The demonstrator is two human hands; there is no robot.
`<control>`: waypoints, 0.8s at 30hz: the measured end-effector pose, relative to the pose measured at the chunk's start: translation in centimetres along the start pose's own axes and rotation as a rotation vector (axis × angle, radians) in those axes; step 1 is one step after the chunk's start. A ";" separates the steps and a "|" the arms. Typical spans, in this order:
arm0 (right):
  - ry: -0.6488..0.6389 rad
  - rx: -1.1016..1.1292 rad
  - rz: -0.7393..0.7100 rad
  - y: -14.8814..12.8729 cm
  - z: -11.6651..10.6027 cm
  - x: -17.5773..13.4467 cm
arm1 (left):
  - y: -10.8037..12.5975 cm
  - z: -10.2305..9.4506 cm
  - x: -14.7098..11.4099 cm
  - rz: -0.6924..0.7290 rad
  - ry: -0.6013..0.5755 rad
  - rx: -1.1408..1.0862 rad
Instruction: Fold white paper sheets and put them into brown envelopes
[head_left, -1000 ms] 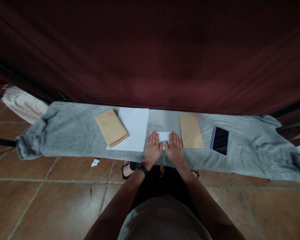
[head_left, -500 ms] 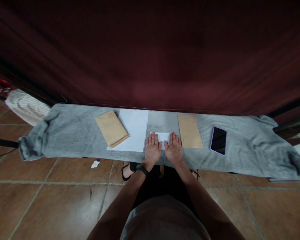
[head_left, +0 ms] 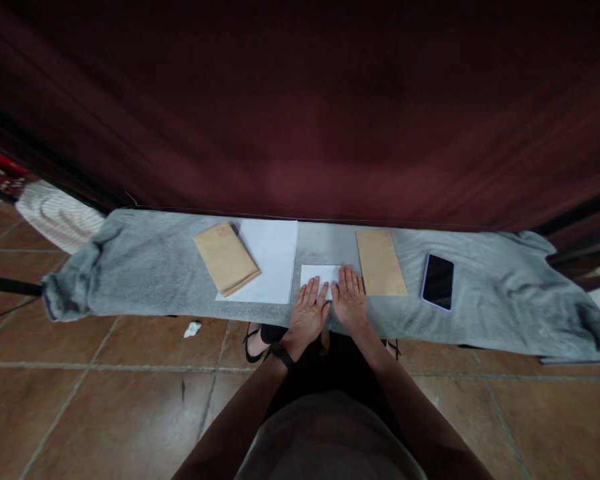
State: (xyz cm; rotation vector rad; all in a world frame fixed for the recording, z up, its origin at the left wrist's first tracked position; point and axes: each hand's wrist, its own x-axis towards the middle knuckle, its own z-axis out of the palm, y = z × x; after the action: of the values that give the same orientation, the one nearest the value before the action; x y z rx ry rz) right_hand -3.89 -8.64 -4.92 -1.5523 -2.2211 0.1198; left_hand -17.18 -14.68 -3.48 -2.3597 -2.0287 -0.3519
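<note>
L hand [head_left: 307, 319] & R hand [head_left: 351, 305] press the small white paper [head_left: 327, 273] on the grey surface [head_left: 325, 243], fingers straight, gripping nothing, prob. so it lies flat, w/ brown envelope [head_left: 383, 263] just beside R, prob. for easy reach.

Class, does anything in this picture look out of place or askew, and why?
A white scrap lies on the tiled floor, perhaps dropped litter. The brown envelope stack sits slanted across the large white paper, not squared to it. Nothing looks spilled.
</note>
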 end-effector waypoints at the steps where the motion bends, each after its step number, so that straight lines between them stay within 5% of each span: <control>1: -0.018 0.011 -0.039 -0.2 -0.3 -0.4 | -0.1 0.0 0.0 0.011 -0.001 0.003; 6: -0.109 0.046 -0.207 -1.2 -1.3 -3.1 | -0.4 0.3 -0.4 0.048 -0.014 0.014; 24: -0.025 -0.056 -0.154 1.9 -2.1 -6.3 | -1.0 -1.0 -2.9 -0.027 0.036 0.002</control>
State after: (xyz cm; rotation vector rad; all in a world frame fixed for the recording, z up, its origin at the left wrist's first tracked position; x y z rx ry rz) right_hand 0.41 -14.10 -5.42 -1.4083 -2.3733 0.0317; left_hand -18.72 -17.48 -3.12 -2.3091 -2.0463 -0.3908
